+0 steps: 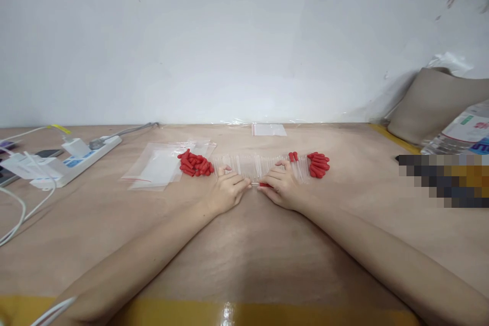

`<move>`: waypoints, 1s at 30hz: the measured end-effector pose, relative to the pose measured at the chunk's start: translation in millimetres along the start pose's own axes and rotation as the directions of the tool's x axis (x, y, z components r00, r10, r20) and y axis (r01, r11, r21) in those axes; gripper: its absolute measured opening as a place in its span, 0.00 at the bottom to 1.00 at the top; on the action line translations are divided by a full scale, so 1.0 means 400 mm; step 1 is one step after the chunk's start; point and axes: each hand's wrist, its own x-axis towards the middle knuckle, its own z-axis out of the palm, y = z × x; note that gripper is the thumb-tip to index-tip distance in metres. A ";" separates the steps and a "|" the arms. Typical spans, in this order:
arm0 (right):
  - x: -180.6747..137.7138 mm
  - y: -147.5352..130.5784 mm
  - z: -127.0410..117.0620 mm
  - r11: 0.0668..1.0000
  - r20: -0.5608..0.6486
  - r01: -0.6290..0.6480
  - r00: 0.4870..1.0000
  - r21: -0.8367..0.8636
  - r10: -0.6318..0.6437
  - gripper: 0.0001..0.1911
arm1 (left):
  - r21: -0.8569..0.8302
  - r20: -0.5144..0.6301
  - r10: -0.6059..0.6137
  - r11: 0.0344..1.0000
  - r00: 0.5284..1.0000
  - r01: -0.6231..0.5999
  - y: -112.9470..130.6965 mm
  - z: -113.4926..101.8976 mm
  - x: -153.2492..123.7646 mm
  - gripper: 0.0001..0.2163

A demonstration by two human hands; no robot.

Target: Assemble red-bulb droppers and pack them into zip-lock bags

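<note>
My left hand (228,191) pinches one end of a thin clear tube (254,184) just above the table. A red rubber dropper bulb (264,184) is between the fingers of my right hand (281,186), in line with the tube; whether the two are joined is too small to tell. Behind both hands lies a row of clear dropper tubes (248,165), side by side. A heap of red rubber bulbs (193,163) sits left of the row. At its right end several more red bulbs (319,164) lie together, and two bulbs (293,156) rest at the row's upper edge.
Clear zip bags (160,165) lie left of the bulb heap. A small white packet (269,130) is by the wall. On the left are a white power strip (82,160) with chargers and cables. A plastic-wrapped bottle pack (464,130) and a brown curved object (435,102) stand right.
</note>
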 end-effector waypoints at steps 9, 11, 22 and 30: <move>0.011 0.007 0.018 0.999 -0.012 0.032 0.999 0.014 -0.032 0.11 | -0.034 0.053 -0.046 0.998 0.998 0.048 -0.007 0.008 0.000 0.08; 0.014 0.008 0.024 0.998 -0.002 0.047 0.999 0.046 -0.047 0.11 | -0.040 0.060 -0.046 0.998 0.997 0.048 -0.007 0.007 0.000 0.08; -0.008 0.035 -0.002 0.937 0.042 -0.198 0.980 0.288 0.194 0.14 | -0.110 0.085 -0.174 0.977 0.981 0.183 -0.011 0.008 -0.002 0.10; 0.020 0.028 -0.028 0.639 0.096 -0.435 0.865 0.635 0.493 0.12 | -0.146 0.089 -0.200 0.966 0.976 0.212 -0.007 -0.002 0.003 0.12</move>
